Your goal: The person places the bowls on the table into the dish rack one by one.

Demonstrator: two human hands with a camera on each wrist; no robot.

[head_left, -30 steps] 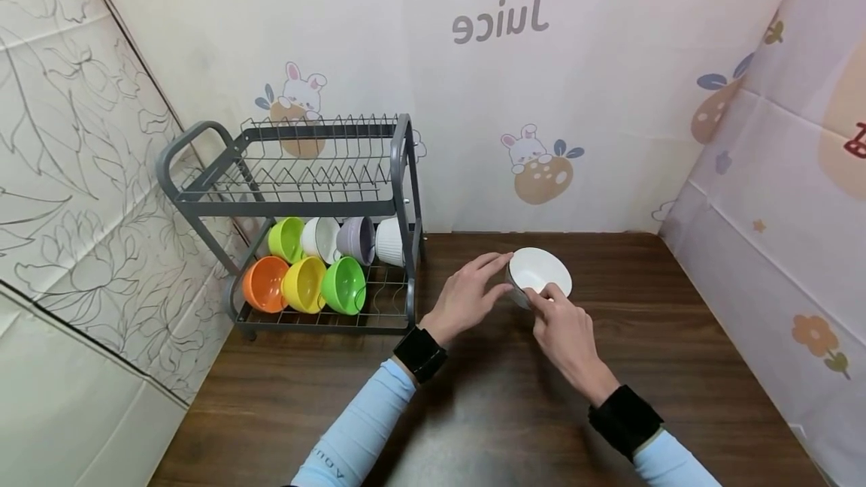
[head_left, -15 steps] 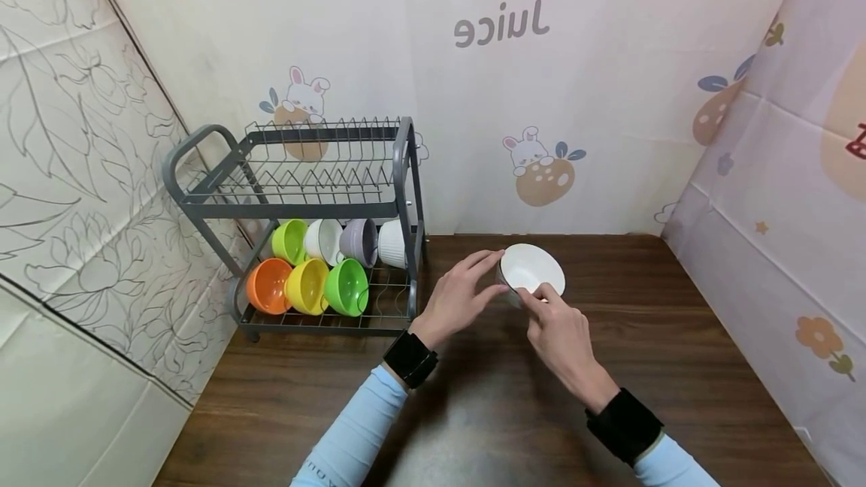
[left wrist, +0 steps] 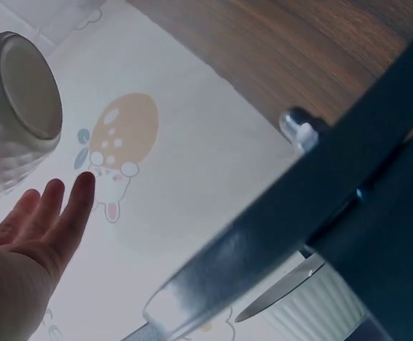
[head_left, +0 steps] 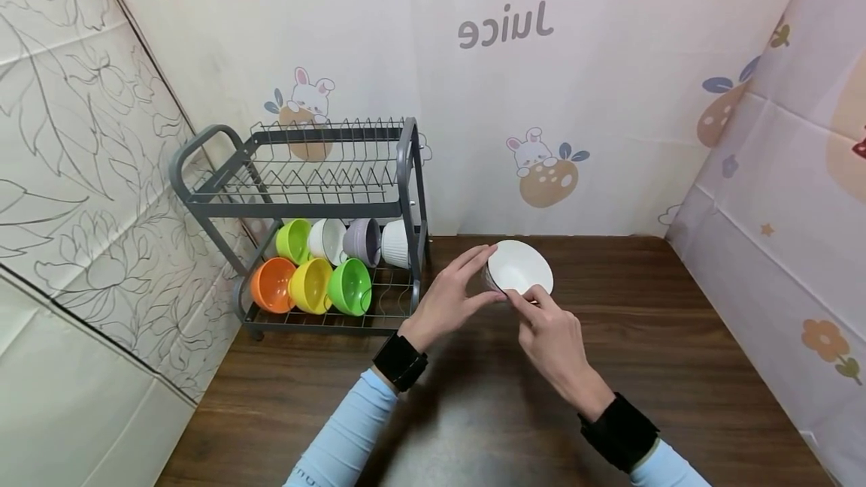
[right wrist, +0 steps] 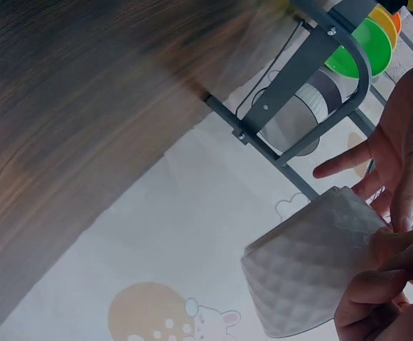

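Note:
A white bowl (head_left: 519, 269) with a quilted outside is held up over the dark wooden table, tilted so its inside faces the head camera. My right hand (head_left: 556, 340) pinches its near rim between thumb and curled fingers. On the bowl's left side is my left hand (head_left: 446, 303), fingers extended, fingertips right at the rim. From the left wrist, the bowl's round base (left wrist: 30, 87) shows beside the spread left fingers (left wrist: 71, 213). The right wrist view shows the quilted wall of the bowl (right wrist: 306, 266) with the curled right fingers (right wrist: 377, 291) at its edge.
To the left stands a grey two-tier dish rack (head_left: 298, 209). Its lower tier bears several cups or small bowls, among them an orange one (head_left: 274, 285), a yellow one (head_left: 310, 286) and a green one (head_left: 350, 288). A printed curtain (head_left: 609, 96) hangs behind the table.
Both hands and the bowl have shifted left, toward the rack. The right hand keeps its pinch on the rim, and the left fingers stay beside the bowl.

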